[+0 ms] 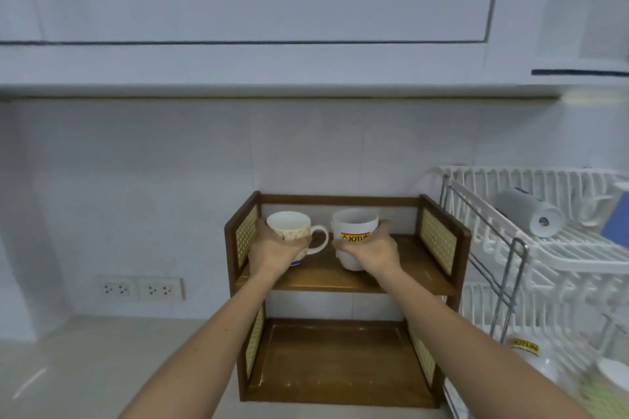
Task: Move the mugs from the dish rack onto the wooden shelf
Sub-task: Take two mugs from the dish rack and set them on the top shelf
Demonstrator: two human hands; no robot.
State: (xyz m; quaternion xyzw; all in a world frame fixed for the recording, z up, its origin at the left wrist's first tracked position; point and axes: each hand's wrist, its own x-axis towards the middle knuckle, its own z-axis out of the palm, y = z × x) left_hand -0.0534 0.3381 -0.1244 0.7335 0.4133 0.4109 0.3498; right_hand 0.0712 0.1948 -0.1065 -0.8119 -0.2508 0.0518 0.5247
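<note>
A two-tier wooden shelf (343,282) with woven side panels stands on the counter against the tiled wall. My left hand (275,250) grips a cream patterned mug (289,226) at the left of the upper tier, its handle pointing right. My right hand (372,253) grips a white mug with a yellow logo (354,224) at the middle of the same tier. Both mugs are upright and at or just above the board. To the right, a white dish rack (558,248) holds another logo mug (531,354) on its lower level and a mug lying on its side (529,214) on top.
The shelf's lower tier (340,360) holds nothing. Two wall sockets (141,289) sit low on the tiles to the left. White cabinets (272,10) hang overhead. A beige counter (102,367) spreads to the left. More crockery (612,374) sits at the rack's bottom right.
</note>
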